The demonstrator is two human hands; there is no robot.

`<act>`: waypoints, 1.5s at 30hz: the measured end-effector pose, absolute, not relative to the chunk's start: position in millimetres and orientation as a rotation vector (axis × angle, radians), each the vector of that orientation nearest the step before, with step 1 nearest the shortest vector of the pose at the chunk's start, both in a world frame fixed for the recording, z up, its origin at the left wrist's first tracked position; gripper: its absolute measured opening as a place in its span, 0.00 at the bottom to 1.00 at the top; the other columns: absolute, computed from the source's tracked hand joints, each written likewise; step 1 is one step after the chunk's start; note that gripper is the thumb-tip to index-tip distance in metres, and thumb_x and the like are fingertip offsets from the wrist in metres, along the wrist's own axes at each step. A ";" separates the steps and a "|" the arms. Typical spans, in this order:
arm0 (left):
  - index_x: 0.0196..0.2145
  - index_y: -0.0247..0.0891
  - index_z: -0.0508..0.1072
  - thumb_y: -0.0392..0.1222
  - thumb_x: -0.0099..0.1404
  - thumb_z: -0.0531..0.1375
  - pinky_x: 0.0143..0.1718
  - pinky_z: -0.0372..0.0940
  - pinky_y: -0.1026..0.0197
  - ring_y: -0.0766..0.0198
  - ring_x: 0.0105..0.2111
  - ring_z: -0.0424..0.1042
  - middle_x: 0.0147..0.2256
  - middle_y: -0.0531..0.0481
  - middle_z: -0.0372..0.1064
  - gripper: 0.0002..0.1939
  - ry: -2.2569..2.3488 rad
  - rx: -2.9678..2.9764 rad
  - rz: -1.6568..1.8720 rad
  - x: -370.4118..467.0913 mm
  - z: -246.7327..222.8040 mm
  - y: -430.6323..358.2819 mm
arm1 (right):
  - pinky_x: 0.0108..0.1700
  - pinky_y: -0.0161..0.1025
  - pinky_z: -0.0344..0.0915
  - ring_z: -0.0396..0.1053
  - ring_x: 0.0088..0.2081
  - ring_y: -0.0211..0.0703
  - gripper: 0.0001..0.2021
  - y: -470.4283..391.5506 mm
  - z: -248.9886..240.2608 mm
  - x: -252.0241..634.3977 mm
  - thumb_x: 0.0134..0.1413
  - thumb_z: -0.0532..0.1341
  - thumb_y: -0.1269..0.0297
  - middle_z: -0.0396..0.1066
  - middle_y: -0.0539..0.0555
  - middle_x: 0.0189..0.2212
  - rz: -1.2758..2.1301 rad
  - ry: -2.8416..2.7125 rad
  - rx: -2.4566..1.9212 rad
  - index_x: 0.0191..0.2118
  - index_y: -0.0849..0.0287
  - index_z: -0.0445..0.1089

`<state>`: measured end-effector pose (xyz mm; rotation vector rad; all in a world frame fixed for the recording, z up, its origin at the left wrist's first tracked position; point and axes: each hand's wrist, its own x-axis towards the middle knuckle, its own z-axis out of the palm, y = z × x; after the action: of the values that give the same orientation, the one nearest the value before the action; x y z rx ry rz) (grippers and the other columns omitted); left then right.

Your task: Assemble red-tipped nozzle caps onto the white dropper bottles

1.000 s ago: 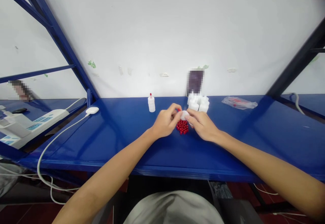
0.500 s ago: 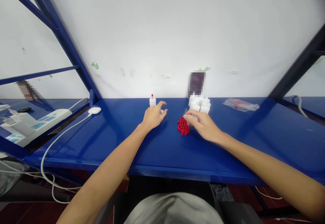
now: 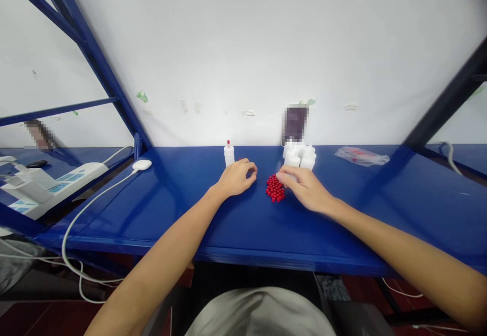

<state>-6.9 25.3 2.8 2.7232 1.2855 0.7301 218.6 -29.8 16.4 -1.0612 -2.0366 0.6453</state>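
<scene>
Left hand [image 3: 239, 177] curled by red-tipped bottle [image 3: 229, 154] toward bench [image 3: 171, 189] back edge; right hand [image 3: 304, 189] pinched over red pieces [image 3: 275, 190]; can't tell either's contents. Likely between pieces; next calls for fine pinch.

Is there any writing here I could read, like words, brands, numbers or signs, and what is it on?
None that can be read.
Bag: red patches, too blurred to tell if they are print.
Power strip: any markings are too small.
Dark panel: pixelated.
Bottle with red tip: no label visible.
</scene>
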 end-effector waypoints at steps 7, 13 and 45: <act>0.33 0.37 0.73 0.34 0.56 0.56 0.30 0.59 0.66 0.68 0.25 0.65 0.27 0.54 0.69 0.07 0.897 2.690 0.650 9.7 11.8 6.2 | 0.27 0.36 0.55 0.58 0.22 0.37 0.24 -30.0 16.6 221.2 0.65 0.49 0.47 0.58 0.47 0.17 0.666 -1.930 -1.052 0.22 0.57 0.60; 0.33 0.37 0.72 0.35 0.53 0.59 0.25 0.56 0.66 0.70 0.21 0.62 0.22 0.57 0.66 0.07 0.873 2.632 0.530 11.7 15.5 0.6 | 0.26 0.36 0.54 0.57 0.21 0.37 0.23 -30.7 16.4 219.1 0.64 0.49 0.48 0.57 0.48 0.16 0.601 -1.985 -1.062 0.21 0.56 0.57; 0.46 0.38 0.66 0.41 0.70 0.51 0.26 0.55 0.67 0.71 0.22 0.59 0.23 0.58 0.60 0.09 0.715 2.490 0.905 30.0 16.9 -22.3 | 0.25 0.35 0.52 0.56 0.21 0.36 0.24 -30.3 15.5 221.0 0.64 0.50 0.48 0.58 0.48 0.17 0.694 -2.084 -0.956 0.23 0.59 0.64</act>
<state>30.0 -22.3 16.9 2.4904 0.7145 0.9046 221.0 -30.3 15.5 -0.9563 -2.0837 0.6938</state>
